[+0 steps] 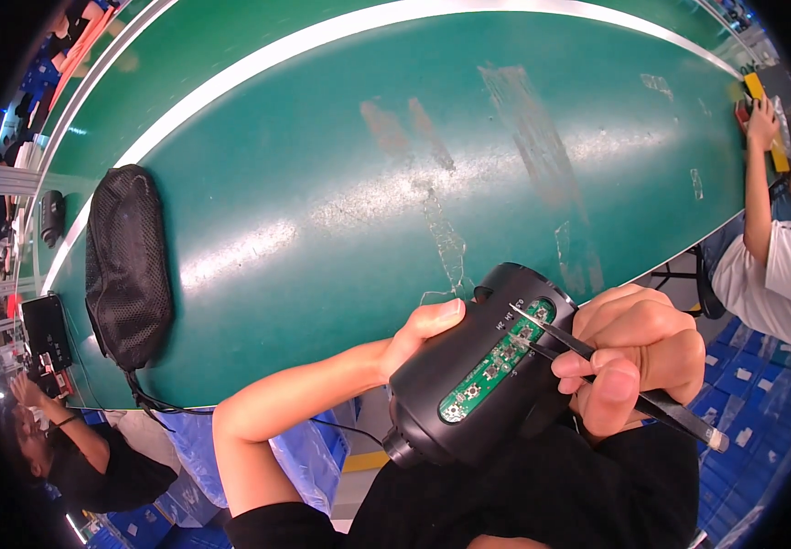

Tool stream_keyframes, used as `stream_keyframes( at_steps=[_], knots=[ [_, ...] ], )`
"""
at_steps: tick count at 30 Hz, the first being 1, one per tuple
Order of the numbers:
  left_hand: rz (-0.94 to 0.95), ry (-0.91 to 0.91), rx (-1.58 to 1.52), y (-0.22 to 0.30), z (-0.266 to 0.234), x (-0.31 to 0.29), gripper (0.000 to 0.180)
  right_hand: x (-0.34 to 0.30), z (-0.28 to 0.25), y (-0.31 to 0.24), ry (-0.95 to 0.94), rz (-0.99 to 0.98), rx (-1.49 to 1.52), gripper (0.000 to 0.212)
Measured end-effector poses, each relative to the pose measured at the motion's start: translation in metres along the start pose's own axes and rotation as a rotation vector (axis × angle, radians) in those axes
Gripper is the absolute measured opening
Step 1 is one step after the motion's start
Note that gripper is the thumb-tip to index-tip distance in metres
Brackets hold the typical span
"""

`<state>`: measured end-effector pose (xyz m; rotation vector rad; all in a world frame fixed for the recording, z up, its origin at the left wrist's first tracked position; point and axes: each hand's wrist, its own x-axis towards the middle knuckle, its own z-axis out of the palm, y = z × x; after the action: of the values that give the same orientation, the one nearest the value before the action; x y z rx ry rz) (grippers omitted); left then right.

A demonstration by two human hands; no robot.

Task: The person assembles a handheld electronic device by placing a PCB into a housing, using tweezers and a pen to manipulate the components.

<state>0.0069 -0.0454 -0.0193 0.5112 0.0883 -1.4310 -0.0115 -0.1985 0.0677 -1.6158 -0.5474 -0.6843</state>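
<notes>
My left hand (425,333) is wrapped round the far left side of a black cylindrical device (425,389), most of its fingers hidden behind the body. The device lies tilted in front of my chest, at the near edge of the table. A long rounded slot in its side shows a narrow green circuit board (479,385) with several small button switches. In my right hand (638,352), pinched between thumb and fingers, is a pair of dark tweezers (679,421). Their two tips stand apart over the upper part of the board; whether they touch it I cannot tell.
A black mesh bag (128,265) with a cord lies on the green table (322,302) at the left. Farther left, a co-worker's hand (29,392) is by a black box-shaped device (45,331). Another co-worker's hand (761,123) is at the far right, by yellow parts. Blue crates (757,393) stand at the lower right.
</notes>
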Motion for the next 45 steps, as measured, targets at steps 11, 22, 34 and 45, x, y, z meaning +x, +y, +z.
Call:
stream_keyframes(
  at_steps=[11,22,34,45],
  knots=[
    [0.051,-0.085,0.033,0.006,0.005,0.002,0.100,0.003,0.000,0.003,-0.108,-0.010,0.028,0.015],
    [-0.020,-0.017,-0.020,-0.001,-0.004,0.003,0.101,-0.009,0.002,0.002,0.210,0.006,0.056,0.018],
    [-0.036,-0.020,-0.019,-0.002,-0.007,0.002,0.102,-0.005,0.000,-0.001,0.155,0.139,0.059,0.018],
    [0.006,-0.052,-0.007,0.006,0.006,0.002,0.102,0.000,-0.002,-0.001,0.135,0.145,0.032,0.019]
  ],
)
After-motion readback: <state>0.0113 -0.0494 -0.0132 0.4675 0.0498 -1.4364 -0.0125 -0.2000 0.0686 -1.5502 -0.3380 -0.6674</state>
